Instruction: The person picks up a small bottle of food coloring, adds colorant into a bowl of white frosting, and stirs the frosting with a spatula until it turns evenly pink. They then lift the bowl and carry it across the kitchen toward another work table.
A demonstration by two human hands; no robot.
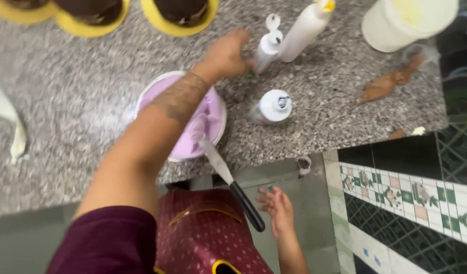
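Two hands are seen from above. The left hand (226, 53) is stretched far out over the counter (81, 101), and its fingers are closed around a small white bottle (268, 48) with a flip cap that stands open. This bottle is tilted and is blurred. The right hand (277, 208) is held low and near, off the edge of the counter, with its fingers spread and nothing in them. Green polish is seen on its nails.

Under the left arm a white bowl (142, 99) is set on the counter, filled with purple cream (210, 119). A knife (228, 177) with a black handle is left leaning in the bowl, its blade in the cream and its handle sticking out toward the near side, just beside the right hand but not touched by it.

Just right of the bowl, a second white bottle (273, 107) is stood with its cap shut. A taller white bottle (305, 28) with a yellow tip is seen leaning behind the held one. At the far right a big white tub (401, 25) is placed, and brown smears (390, 81) are spread on the counter near it. Along the far left edge, three dark cakes on yellow boards (165, 23) are lined up. A red dotted cloth (205, 233) is seen near the body, and a tiled wall (411, 198) is on the right.
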